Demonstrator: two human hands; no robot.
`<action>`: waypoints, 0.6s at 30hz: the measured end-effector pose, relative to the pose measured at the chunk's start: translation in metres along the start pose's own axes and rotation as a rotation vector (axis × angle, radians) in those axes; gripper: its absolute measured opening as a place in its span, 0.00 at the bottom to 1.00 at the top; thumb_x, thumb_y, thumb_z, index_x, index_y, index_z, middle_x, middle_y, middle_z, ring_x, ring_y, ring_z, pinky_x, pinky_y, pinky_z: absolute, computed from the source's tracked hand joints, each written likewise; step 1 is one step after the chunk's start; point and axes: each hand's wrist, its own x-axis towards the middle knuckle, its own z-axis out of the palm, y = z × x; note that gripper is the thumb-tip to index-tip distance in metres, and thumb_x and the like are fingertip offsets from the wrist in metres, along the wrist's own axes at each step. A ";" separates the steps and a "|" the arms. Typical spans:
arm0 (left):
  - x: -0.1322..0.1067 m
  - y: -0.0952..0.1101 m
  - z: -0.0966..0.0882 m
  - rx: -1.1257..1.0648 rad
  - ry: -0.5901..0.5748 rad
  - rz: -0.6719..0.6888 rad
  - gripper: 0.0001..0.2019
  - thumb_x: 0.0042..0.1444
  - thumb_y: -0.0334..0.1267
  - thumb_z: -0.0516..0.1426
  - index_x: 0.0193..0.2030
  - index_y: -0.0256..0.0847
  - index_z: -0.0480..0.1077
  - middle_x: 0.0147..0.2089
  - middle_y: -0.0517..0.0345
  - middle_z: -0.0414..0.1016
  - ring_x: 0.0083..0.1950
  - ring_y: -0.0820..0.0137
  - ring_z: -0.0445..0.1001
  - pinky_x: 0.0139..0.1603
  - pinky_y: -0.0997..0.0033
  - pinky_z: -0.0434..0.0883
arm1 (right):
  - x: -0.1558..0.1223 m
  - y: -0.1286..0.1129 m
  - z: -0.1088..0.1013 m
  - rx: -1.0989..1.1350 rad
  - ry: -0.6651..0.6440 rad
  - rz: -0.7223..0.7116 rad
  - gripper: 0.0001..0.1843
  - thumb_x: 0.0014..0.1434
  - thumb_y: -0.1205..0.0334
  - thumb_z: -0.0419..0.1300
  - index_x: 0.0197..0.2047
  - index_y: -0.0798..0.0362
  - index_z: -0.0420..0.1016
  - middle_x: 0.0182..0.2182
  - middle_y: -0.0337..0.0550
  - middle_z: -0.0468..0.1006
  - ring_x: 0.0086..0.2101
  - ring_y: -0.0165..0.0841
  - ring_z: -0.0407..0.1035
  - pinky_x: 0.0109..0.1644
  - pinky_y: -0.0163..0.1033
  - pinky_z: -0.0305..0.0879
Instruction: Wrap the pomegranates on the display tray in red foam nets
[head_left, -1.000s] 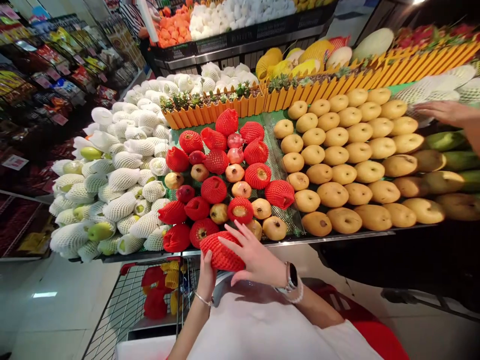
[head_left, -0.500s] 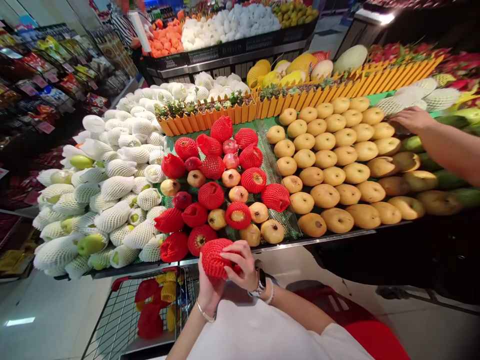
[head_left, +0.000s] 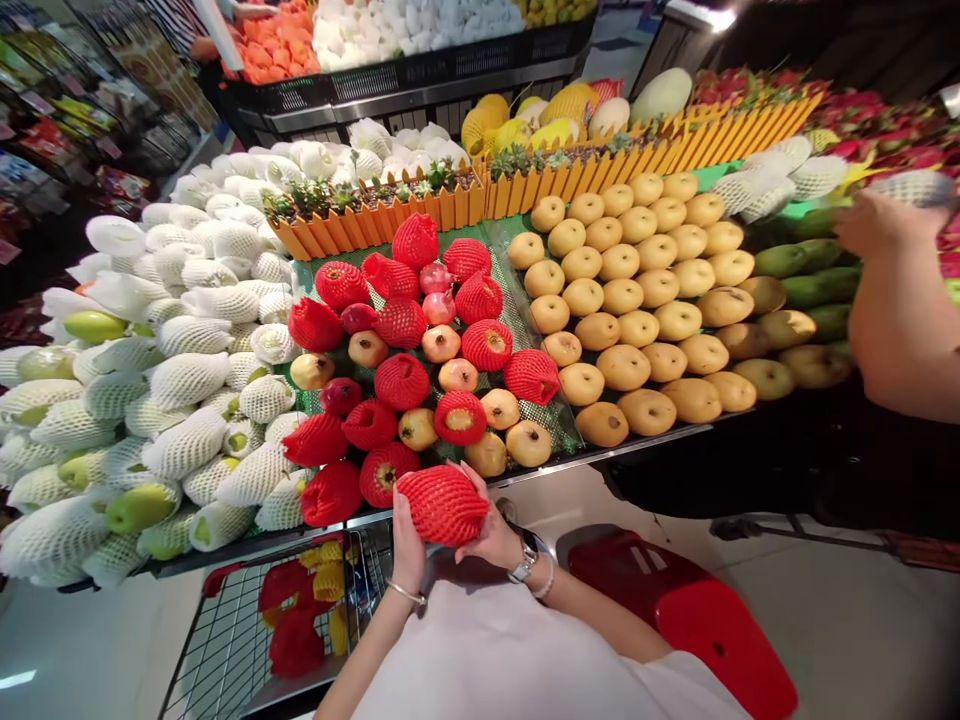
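Between both palms I hold a fruit in a red foam net (head_left: 442, 505), likely a pomegranate like those on the stand; the net covers it. My left hand (head_left: 408, 545) is closed on its left side. My right hand (head_left: 495, 530), with a watch at the wrist, grips its right side, fingers partly hidden behind it. Just beyond lie several pomegranates, some bare, such as a yellowish pomegranate (head_left: 529, 443), others in red nets, such as a netted pomegranate (head_left: 460, 417). They rest on green matting (head_left: 525, 235).
White-netted fruit (head_left: 187, 380) is piled at left, brown pears (head_left: 622, 367) in rows at right. An orange picket planter (head_left: 390, 215) borders the back. A cart (head_left: 225, 620) with red and yellow netted items stands below left. Another person's hand (head_left: 889, 230) holds a white-netted item at right.
My hands have turned the netted fruit, and my right hand has slid from its top to its right side. The view has shifted. The other person's hand has lifted a white-netted item.
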 end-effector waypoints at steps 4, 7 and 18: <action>0.001 0.005 -0.004 0.269 -0.074 0.117 0.25 0.60 0.59 0.51 0.49 0.41 0.72 0.48 0.49 0.77 0.52 0.59 0.74 0.59 0.58 0.66 | -0.006 -0.010 -0.003 -0.091 0.067 0.092 0.36 0.48 0.41 0.68 0.55 0.45 0.64 0.50 0.48 0.73 0.51 0.44 0.72 0.48 0.42 0.76; 0.004 0.011 -0.005 0.396 -0.162 0.206 0.20 0.62 0.54 0.52 0.46 0.41 0.73 0.46 0.49 0.78 0.49 0.59 0.75 0.55 0.58 0.68 | -0.008 -0.015 -0.003 -0.088 0.107 0.108 0.38 0.48 0.46 0.68 0.59 0.46 0.59 0.52 0.49 0.71 0.52 0.44 0.71 0.54 0.43 0.74; 0.045 0.054 -0.038 1.168 -0.754 0.947 0.32 0.55 0.32 0.58 0.68 0.49 0.58 0.68 0.46 0.64 0.72 0.51 0.54 0.70 0.33 0.39 | 0.003 0.018 0.015 -0.304 0.218 -0.076 0.42 0.48 0.61 0.68 0.63 0.46 0.55 0.60 0.52 0.58 0.58 0.45 0.64 0.59 0.52 0.69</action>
